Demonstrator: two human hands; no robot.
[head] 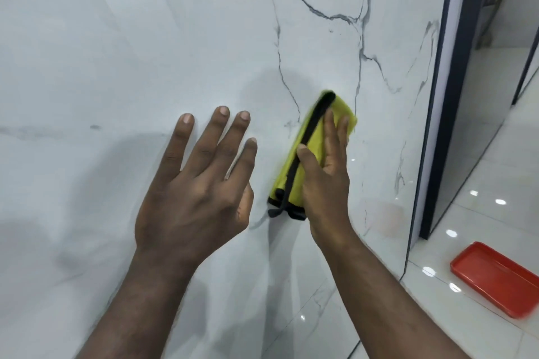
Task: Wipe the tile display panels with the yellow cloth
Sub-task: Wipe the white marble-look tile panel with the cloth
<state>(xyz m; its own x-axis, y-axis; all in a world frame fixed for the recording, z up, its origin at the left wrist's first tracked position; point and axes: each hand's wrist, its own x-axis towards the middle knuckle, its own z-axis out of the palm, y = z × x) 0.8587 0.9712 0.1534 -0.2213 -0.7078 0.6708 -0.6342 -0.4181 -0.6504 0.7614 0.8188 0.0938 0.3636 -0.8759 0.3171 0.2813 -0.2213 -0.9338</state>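
Observation:
A glossy white marble-look tile panel (145, 38) with grey veins fills most of the view. My right hand (326, 175) presses a folded yellow cloth (312, 140) with black trim flat against the panel, right of centre. The cloth is slightly blurred. My left hand (198, 183) hovers just left of the cloth with its fingers spread and nothing in it; whether it touches the panel I cannot tell.
The panel's right edge has a dark frame (437, 96). Beyond it lies shiny white floor tile (481, 183) with a red tray (495, 277) at the lower right. A second dark-framed panel (466, 125) stands behind.

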